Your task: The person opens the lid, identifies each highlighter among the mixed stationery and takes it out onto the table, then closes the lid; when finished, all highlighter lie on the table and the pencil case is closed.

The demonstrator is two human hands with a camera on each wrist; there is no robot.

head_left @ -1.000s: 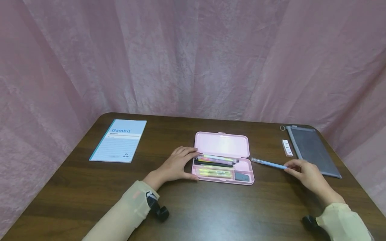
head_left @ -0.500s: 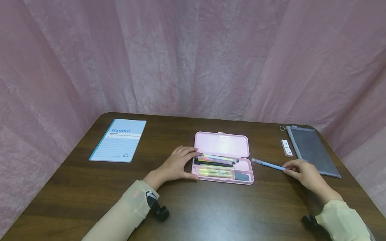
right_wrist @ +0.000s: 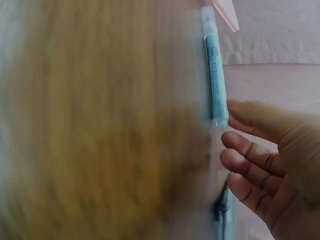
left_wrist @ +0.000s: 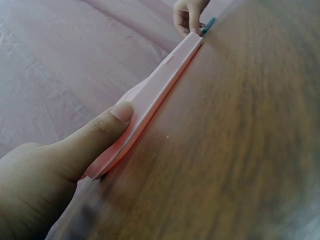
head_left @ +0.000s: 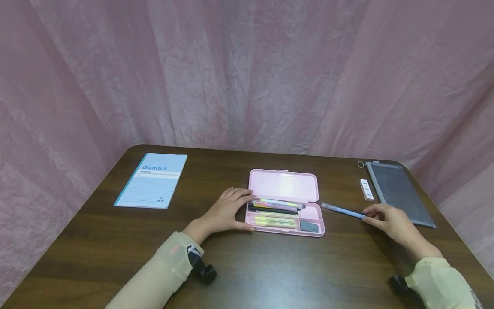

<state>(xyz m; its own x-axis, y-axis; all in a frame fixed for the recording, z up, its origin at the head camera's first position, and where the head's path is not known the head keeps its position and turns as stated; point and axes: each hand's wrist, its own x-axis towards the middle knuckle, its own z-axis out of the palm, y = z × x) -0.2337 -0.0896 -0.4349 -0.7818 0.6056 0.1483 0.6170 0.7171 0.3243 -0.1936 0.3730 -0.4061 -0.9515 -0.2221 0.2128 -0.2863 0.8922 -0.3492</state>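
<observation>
A pink pencil case (head_left: 285, 185) lies open, its lid folded back. My left hand (head_left: 221, 214) holds its left end, thumb on the front wall and fingers at the back; in the left wrist view the thumb (left_wrist: 107, 125) lies against that wall. Several pens (head_left: 274, 209) fill the rear section. In front are yellow pens (head_left: 275, 222) and a grey eraser (head_left: 309, 226). Right of the case, my right hand (head_left: 393, 225) pinches the near end of a blue pen (head_left: 343, 210) lying slantwise, its clear-capped end (right_wrist: 208, 20) toward the case.
A light-blue notebook (head_left: 152, 180) lies at the table's left. Beyond my right hand are a small white box-like block (head_left: 367, 190) and a grey zip pouch (head_left: 403, 191) with a ring. A pink curtain (head_left: 247, 77) hangs behind the wooden table (head_left: 247, 274).
Almost nothing differs. My right hand's fingers have slid very slightly left along the blue pen; the left hand stays on the pencil case.
</observation>
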